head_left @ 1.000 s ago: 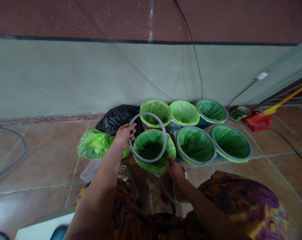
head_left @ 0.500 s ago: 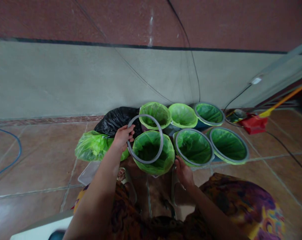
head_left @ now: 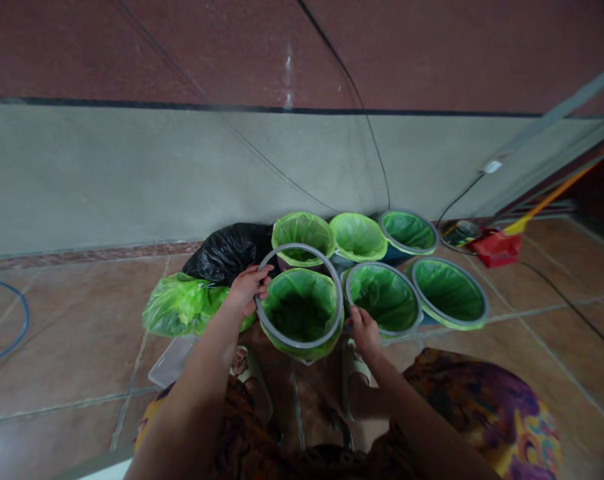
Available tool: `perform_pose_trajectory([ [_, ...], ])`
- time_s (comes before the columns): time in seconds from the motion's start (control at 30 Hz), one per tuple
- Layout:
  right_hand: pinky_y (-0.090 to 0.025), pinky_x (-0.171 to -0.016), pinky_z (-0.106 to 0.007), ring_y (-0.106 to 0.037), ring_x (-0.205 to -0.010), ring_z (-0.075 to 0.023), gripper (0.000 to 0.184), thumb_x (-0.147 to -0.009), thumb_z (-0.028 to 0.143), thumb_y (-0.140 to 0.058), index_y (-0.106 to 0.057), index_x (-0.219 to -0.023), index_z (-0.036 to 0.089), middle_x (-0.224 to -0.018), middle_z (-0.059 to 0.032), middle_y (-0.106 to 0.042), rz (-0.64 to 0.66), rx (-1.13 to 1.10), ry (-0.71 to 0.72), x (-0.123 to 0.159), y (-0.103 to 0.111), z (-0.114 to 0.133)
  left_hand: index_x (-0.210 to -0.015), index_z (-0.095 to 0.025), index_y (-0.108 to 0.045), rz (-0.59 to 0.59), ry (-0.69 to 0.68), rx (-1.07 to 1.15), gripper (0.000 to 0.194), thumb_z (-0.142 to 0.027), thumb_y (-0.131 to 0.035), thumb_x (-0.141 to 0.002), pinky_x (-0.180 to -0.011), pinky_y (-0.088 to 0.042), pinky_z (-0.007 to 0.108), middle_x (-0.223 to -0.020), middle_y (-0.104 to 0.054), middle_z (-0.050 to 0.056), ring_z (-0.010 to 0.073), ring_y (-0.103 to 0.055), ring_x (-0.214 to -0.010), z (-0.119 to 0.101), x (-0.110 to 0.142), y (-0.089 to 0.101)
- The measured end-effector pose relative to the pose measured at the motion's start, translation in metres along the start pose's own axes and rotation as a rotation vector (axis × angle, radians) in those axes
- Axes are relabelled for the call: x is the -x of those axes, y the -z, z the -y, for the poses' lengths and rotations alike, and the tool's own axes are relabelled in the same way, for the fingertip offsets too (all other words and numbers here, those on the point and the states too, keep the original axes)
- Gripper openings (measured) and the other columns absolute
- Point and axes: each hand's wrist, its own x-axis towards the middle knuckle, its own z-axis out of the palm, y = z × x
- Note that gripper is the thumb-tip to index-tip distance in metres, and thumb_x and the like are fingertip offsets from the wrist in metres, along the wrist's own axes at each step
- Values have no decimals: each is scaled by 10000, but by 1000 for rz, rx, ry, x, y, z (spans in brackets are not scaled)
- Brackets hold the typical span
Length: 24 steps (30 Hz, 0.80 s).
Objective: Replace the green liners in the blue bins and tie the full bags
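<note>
My left hand (head_left: 252,289) is closed around the left side of a grey plastic ring (head_left: 339,297). The ring lies over the mouth of a trash bin lined with a green bag (head_left: 302,303); whether it touches the rim all round I cannot tell. My right hand (head_left: 366,333) is at that bin's right side, close to the neighbouring lined bin (head_left: 385,297). Its fingers are curled together, and what they grip, if anything, is hidden.
Several lined bins stand in two rows by the wall, including a rear one (head_left: 303,233). A black bag (head_left: 227,250) and a bunched green bag (head_left: 182,307) lie left. Farther right is a red dustpan (head_left: 497,248); a blue hose (head_left: 25,313) curves at far left.
My left hand has lowered the ring and moved it right, so it now lines up with the front bin's mouth. My right hand stays beside the bin. The view has shifted slightly.
</note>
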Motion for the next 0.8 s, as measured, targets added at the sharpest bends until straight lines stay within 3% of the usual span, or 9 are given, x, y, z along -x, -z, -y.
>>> perform_pose_trajectory([
  [0.1, -422, -493, -286, -539, -504, -163, 655, -831, 653, -393, -690, -1036, 107, -736, -80, -690, 34, -179, -85, -7, 8, -2, -870, -135, -606, 14, 46, -3, 231, -249, -729, -712, -380, -212, 148, -526, -460, -68, 6, -281, -366, 19, -4, -7],
  [0.27, -465, -586, -287, -621, -650, -199, 502, -714, 441, -588, -689, -1062, 94, -769, -76, -699, 35, -5, -59, -12, 3, -19, -844, -146, -578, -5, 89, -30, 174, -237, -694, -751, -392, -223, 149, -520, -447, -73, 6, -278, -366, 43, -9, -16],
  [0.57, -485, -737, -306, -678, -860, -239, 436, -838, 312, -447, -667, -1167, 131, -935, -101, -732, 41, 375, -13, -23, -2, -17, -792, -165, -530, -11, 28, -62, 224, -316, -694, -781, -420, -311, 160, -538, -474, -69, 19, -344, -386, 60, -16, -26],
  [0.8, -466, -808, -284, -669, -977, -238, 406, -873, 254, -424, -665, -1174, 126, -1049, -126, -723, 86, 571, 75, -31, -6, -18, -783, -178, -486, -102, -7, -178, 200, -318, -608, -857, -453, -433, 191, -544, -524, -49, 45, -415, -396, 63, -24, -29],
])
